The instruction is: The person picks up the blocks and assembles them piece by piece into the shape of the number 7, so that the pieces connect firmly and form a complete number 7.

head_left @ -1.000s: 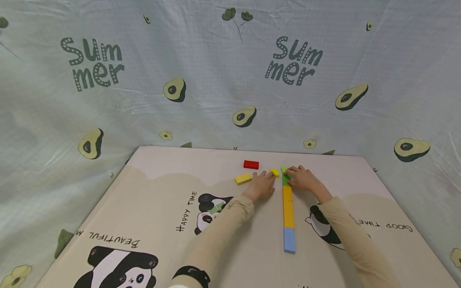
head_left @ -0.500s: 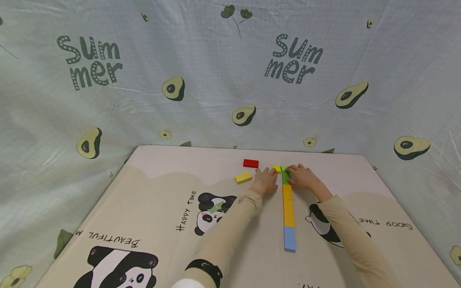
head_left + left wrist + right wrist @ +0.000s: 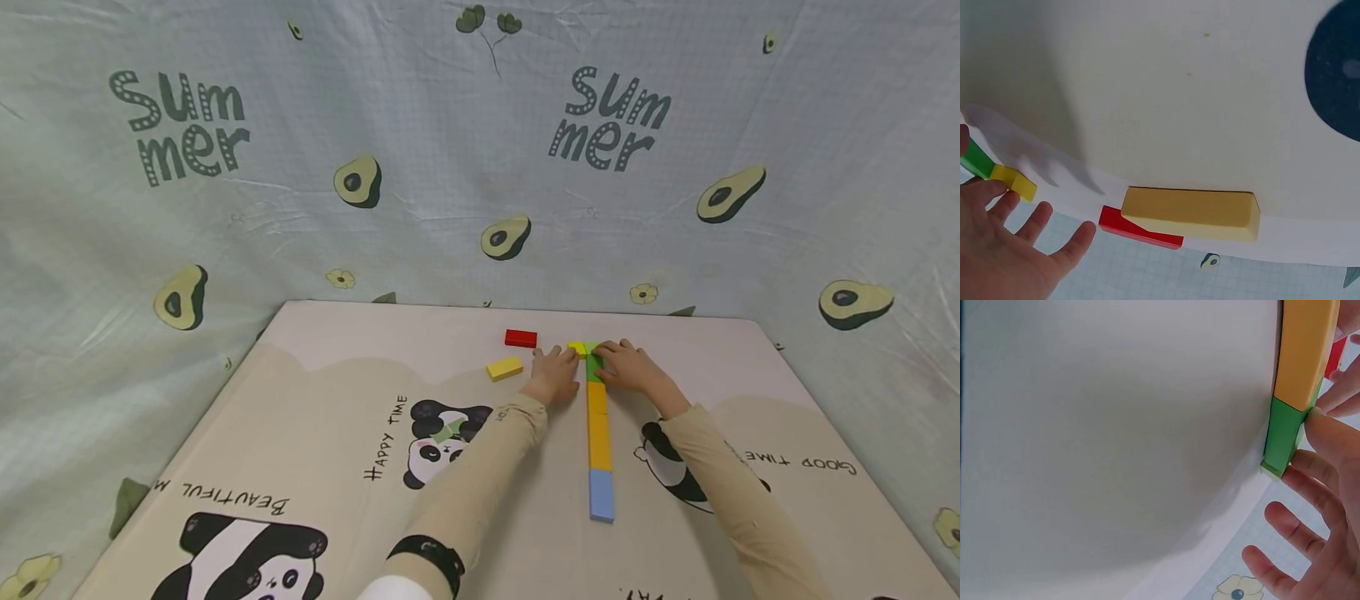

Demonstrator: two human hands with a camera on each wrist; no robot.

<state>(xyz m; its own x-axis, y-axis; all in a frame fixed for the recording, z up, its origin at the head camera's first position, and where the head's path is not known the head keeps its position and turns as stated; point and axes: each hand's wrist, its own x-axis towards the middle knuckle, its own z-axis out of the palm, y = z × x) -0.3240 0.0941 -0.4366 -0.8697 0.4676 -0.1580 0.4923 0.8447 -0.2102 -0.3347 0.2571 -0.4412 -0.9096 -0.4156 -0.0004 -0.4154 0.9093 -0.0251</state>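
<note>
In the head view, a row of toy blocks runs away from me: a blue block [image 3: 602, 495], two orange-yellow blocks [image 3: 598, 435] and a green block [image 3: 595, 369] with a lighter green end. A small yellow block [image 3: 1017, 181] sits against that far end on its left. My left hand [image 3: 552, 373] touches the small yellow block with its fingertips, outer fingers spread, as the left wrist view shows. From the right, my right hand [image 3: 630, 369] holds the green block, thumb [image 3: 1319, 422] at its side and a fingertip at its far end.
Left of my left hand lie a pale yellow block [image 3: 505, 368] and, behind it, a red block [image 3: 521, 337]. The table [image 3: 315, 417] has a panda-print cover, with its back edge close behind the blocks. An avocado-print curtain [image 3: 420, 183] hangs beyond.
My left hand has moved slightly right and away from me, bringing the small yellow block from beside the row up against its green end. My right hand has stayed at the green block.
</note>
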